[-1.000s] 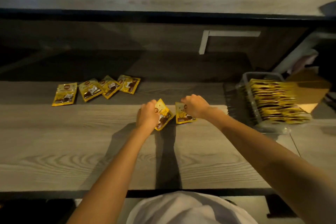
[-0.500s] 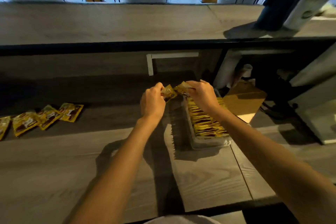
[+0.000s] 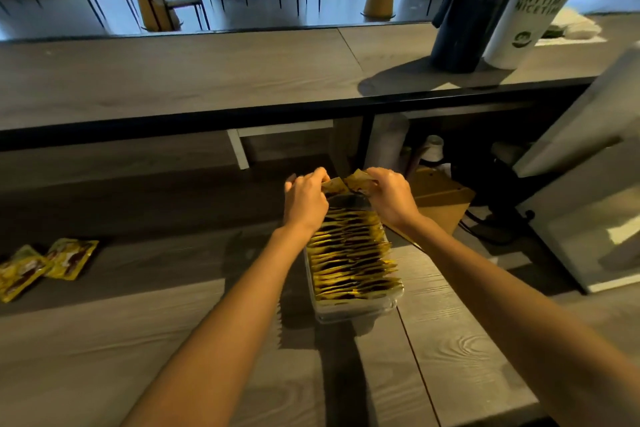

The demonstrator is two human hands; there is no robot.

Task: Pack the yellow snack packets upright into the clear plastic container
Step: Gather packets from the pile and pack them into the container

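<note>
The left hand (image 3: 304,199) pinches one yellow packet (image 3: 333,186), the right hand (image 3: 389,198) a second packet (image 3: 358,180), both over the far end of the clear container (image 3: 355,309). Container runs near-to-far; the free slot looks directly below the hands, beyond the upright row (image 3: 349,253).

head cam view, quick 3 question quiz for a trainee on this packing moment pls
1. True or false: the clear plastic container holds a row of upright yellow snack packets.
2. What does the left hand pinch? A) a snack packet B) a cardboard box C) nothing
3. Fill in: the loose packets lie on the counter to the container's ___.
Key: 1 true; 2 A; 3 left.
</note>
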